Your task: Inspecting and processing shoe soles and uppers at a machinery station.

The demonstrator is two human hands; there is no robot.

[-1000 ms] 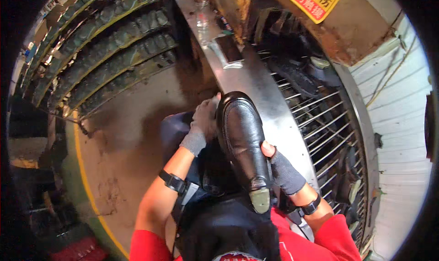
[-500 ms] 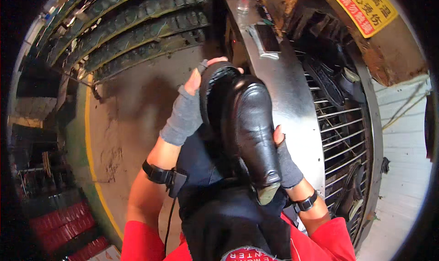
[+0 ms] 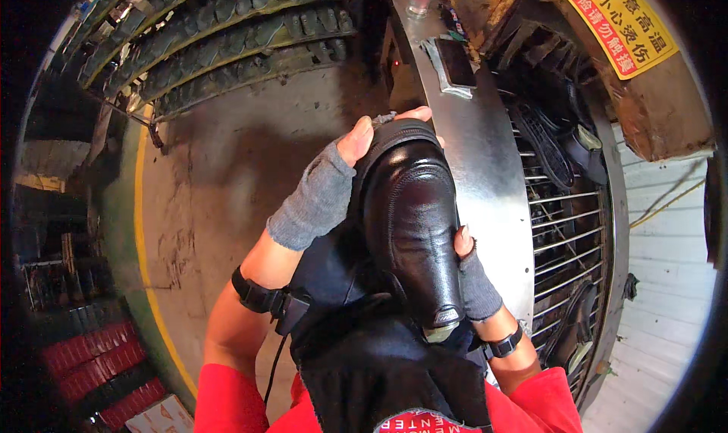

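Observation:
A glossy black leather shoe upper lies over my lap, toe pointing away from me, with a pale greenish last end showing at its near heel end. My right hand, in a grey fingerless glove, grips its right side, thumb on the leather. At the toe, my left hand, gloved the same way, wraps round a black shoe sole. The sole's rim fits round the toe; the rest of it is hidden beneath the upper.
To the right runs a metal bench carrying a dark phone-like slab on a cloth. Beyond it a barred rack holds black shoes and soles. Shelves of shoes stand far left. A yellow-and-red warning sign hangs upper right.
My left hand has moved right and brought the sole from beside the toe onto it. The upper now sits against the sole's rim; my right hand keeps its hold.

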